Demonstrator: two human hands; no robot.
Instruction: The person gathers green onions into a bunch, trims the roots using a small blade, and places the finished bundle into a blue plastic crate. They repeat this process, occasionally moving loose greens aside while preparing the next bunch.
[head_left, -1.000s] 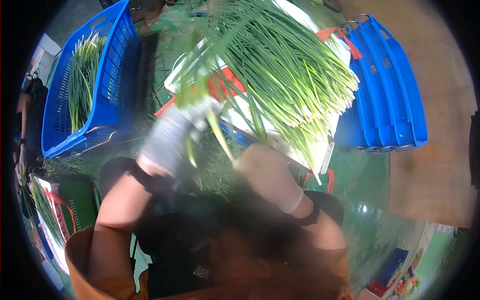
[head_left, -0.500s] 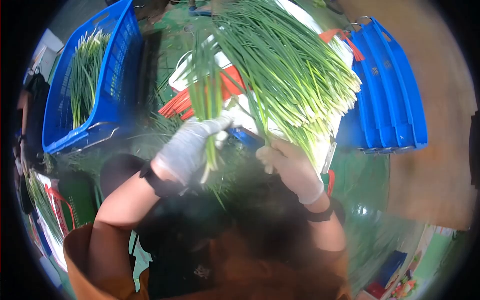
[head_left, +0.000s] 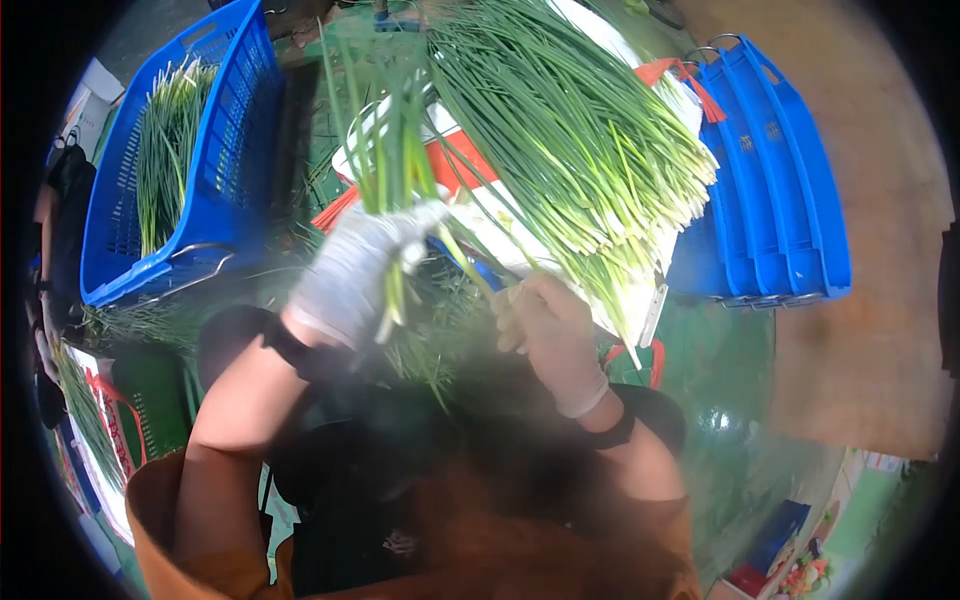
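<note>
My left hand [head_left: 362, 262], in a whitish glove, is closed around a small bunch of green onions [head_left: 402, 165]. Their leaves point up and the pale ends stick out below the fist. Opposite it, my right hand [head_left: 552, 335], also gloved, pinches the lower end of a single green onion stalk [head_left: 465, 262]. That stalk slants up towards the left hand. Just beyond both hands, a large pile of green onions [head_left: 590, 150] lies on a white board [head_left: 645, 310], white ends facing right and towards me. Red ties [head_left: 335, 208] lie by the board's left side.
A blue crate [head_left: 215, 190] at the left holds more green onions. Nested blue crates [head_left: 775, 180] stand at the right, by a brown board [head_left: 860, 300]. Cut green scraps [head_left: 430, 350] lie on the green floor below my hands. A person's dark clothing [head_left: 72, 190] shows at the far left.
My right hand has come down and slightly left, drawing a stalk away from the pile. The left hand has shifted a little left with its bunch. More of the red ties is now covered.
</note>
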